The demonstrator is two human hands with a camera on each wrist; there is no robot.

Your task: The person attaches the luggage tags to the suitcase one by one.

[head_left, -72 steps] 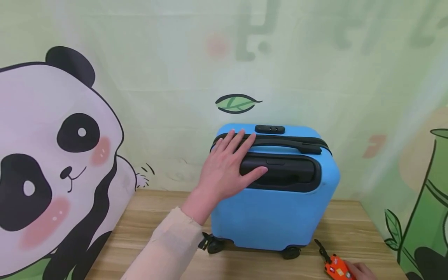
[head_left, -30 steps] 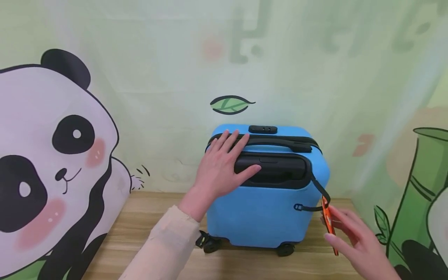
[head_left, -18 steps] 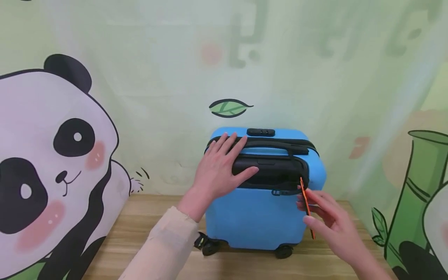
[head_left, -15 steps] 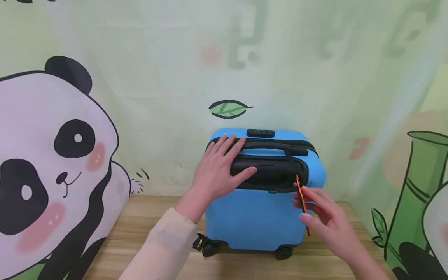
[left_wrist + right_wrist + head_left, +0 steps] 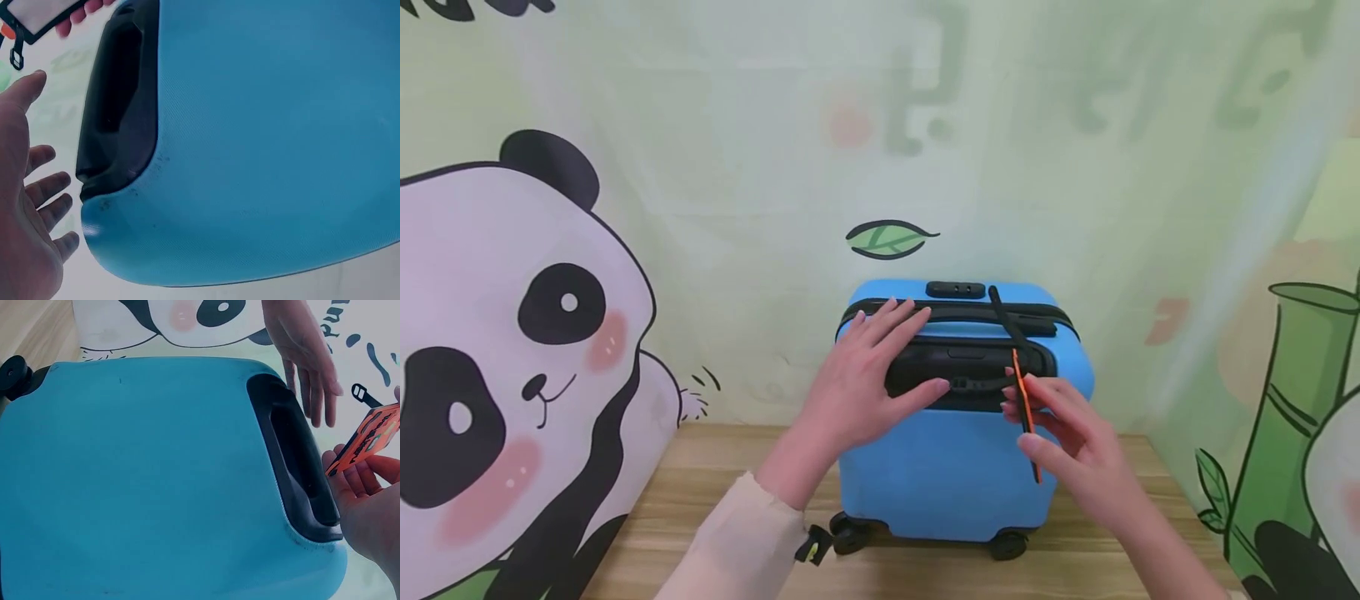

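Observation:
A blue suitcase [image 5: 947,479] stands upright, its black carry handle [image 5: 958,312] on top. My left hand [image 5: 861,383] hovers over the top left of the suitcase with fingers extended; in the left wrist view a gap separates it from the shell. Between thumb and fingers, my right hand [image 5: 1082,446] pinches an orange luggage tag [image 5: 1023,387], edge-on in the head view. From the tag a black strap [image 5: 1002,315] points up past the handle, and its buckle end [image 5: 961,384] sticks out left. The tag's printed face [image 5: 369,440] shows in the right wrist view.
The suitcase rests on a wood-grain tabletop [image 5: 737,475] near a green printed backdrop [image 5: 737,250]. Black wheels [image 5: 1008,546] carry it. A small black buckle [image 5: 814,545] lies by the left wheel. A combination lock [image 5: 955,289] sits on top, above a black recess [image 5: 917,358].
My right hand has brought the luggage tag from the lower right up and left to the front of the handle. The left hand, earlier on the suitcase top, has shifted slightly down and left.

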